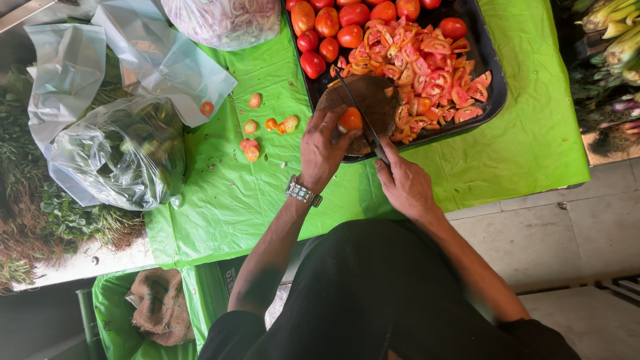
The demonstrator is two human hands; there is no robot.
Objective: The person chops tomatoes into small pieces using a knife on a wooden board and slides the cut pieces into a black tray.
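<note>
My left hand (321, 150), with a metal watch on its wrist, holds a tomato piece (350, 120) down on a round dark cutting board (363, 101). My right hand (405, 183) grips a knife (359, 113) whose blade lies across the board beside the tomato. The board rests in the front of a black tray (492, 63). Several whole red tomatoes (330, 30) fill the tray's far left, and a heap of cut tomato wedges (430, 73) fills its middle and right.
A bright green sheet (267, 193) covers the table. Several tomato end scraps (257, 130) lie left of the tray. A clear bag of green vegetables (127, 150), empty plastic bags (100, 53), a bag of sliced onion (227, 20) and leafy herbs (40, 220) are at left.
</note>
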